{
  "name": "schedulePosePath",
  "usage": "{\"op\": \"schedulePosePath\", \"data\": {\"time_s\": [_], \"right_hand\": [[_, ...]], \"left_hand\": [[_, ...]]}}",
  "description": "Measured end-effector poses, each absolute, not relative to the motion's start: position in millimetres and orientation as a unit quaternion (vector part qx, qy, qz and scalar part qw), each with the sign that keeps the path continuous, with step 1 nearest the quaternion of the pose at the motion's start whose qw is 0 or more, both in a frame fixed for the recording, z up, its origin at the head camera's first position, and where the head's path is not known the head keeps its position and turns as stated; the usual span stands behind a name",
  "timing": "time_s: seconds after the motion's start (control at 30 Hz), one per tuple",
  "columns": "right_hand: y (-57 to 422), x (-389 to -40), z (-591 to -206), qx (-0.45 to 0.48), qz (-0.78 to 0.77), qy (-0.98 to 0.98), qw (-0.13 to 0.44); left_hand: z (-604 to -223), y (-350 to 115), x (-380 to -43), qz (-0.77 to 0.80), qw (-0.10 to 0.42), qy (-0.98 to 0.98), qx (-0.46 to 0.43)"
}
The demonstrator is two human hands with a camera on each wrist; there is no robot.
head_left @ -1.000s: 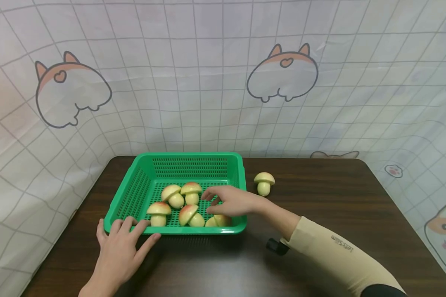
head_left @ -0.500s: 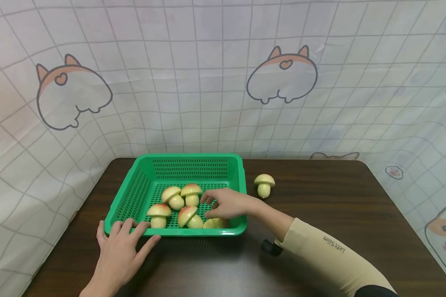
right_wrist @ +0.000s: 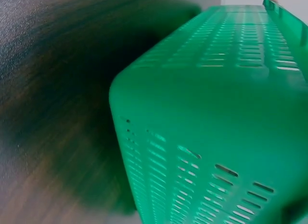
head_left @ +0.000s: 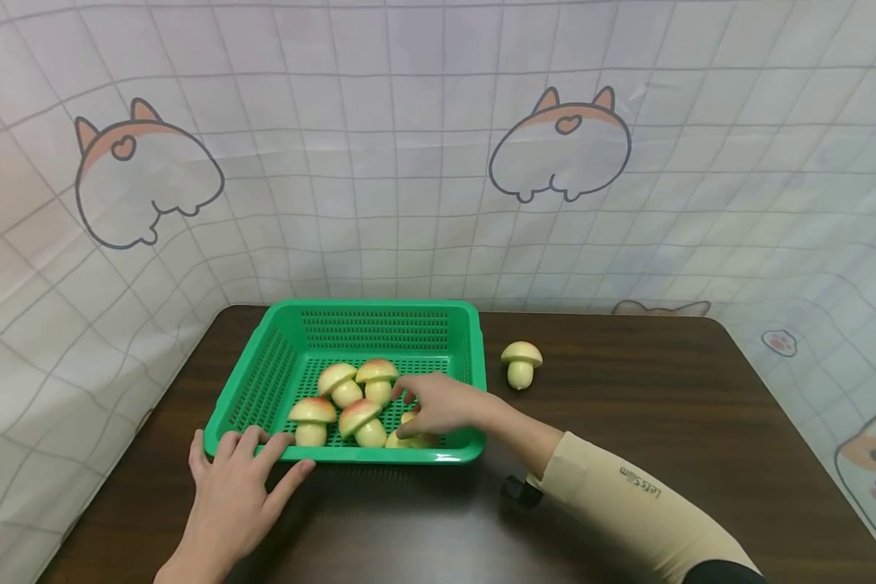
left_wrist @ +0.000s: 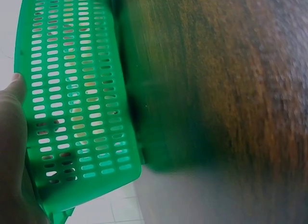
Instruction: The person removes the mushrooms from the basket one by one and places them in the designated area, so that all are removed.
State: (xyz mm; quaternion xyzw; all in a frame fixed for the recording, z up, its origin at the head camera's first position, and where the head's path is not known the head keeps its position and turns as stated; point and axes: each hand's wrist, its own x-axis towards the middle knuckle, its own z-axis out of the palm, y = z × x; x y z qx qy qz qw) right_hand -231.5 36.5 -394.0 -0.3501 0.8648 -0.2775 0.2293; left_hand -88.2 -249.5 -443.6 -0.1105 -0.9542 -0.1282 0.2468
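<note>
A green slotted plastic basket (head_left: pixel 368 456) stands on the dark table, with several yellow toy mushrooms (head_left: pixel 311 421) inside. My left hand (head_left: pixel 235 495) holds its front left corner, fingers over the rim and thumb outside; the left wrist view shows this hand (left_wrist: pixel 12 137) against the basket's rim. My right hand (head_left: pixel 441 403) reaches over the right wall into the basket. Its thumb touches a partly covered mushroom (head_left: pixel 397 440) at the front, while its fingers are spread loosely above. The right wrist view shows only the basket's outer corner (right_wrist: pixel 202 98).
One more toy mushroom (head_left: pixel 521 365) stands on the wooden table (head_left: pixel 628 389), right of the basket. Behind the table hangs a white checked cloth (head_left: pixel 409 203) with cartoon dog drawings. A beige sleeve (head_left: pixel 628 503) covers the right forearm.
My right hand has moved slightly left and toward me inside the basket. The mushroom under it and the one beside it have shifted left. My left hand stays in place.
</note>
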Motion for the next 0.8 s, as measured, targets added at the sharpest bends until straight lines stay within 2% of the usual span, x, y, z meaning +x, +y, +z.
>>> {"op": "schedulePosePath", "data": {"time_s": [0.2,0.8], "right_hand": [[33.3,-230.6,-398.4,-0.347,-0.239,0.881,0.214],[27.8,-229.2,-402.0,-0.339,-0.215,0.885,0.235]], "left_hand": [[-442.7,-248.4,-90.3,-0.124,0.25,-0.953,-0.115],[-445.2,-248.1,-91.0,-0.131,0.256,-0.952,-0.109]]}}
